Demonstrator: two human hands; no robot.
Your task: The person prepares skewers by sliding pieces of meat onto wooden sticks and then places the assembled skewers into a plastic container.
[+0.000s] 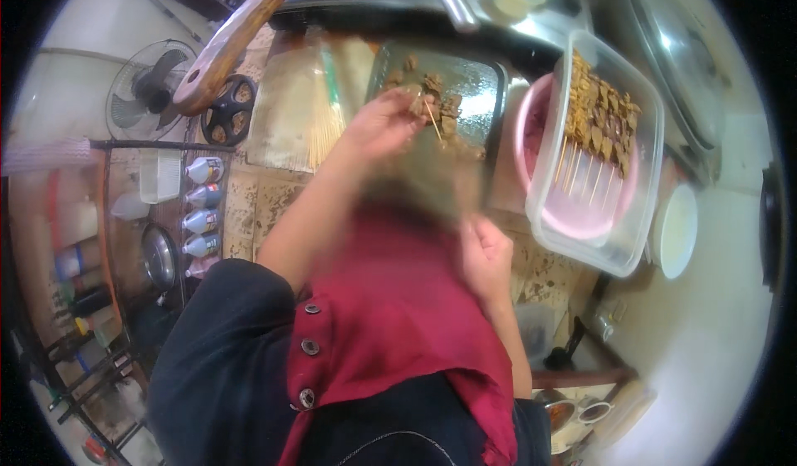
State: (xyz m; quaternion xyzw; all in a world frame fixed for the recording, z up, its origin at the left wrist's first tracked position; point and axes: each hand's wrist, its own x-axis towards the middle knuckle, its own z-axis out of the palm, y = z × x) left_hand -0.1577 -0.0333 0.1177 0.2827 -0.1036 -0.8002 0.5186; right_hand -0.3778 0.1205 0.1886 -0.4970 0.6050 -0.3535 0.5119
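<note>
One wooden stick [434,124], pinched with meat in the left hand's [388,125] grip above the tray's [504,80] near edge; right hand [488,254], grip blurred, state untellable; risk: pricked fingers, should the tip slip.

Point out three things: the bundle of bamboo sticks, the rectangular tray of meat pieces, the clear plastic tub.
Bamboo sticks [326,139]: head view, middle of the bundle.
Rectangular tray [479,80]: head view, bare bottom.
Clear plastic tub [584,250]: head view, near wall.

Bottle labels [207,194] at left, print too small, nothing readable
</note>
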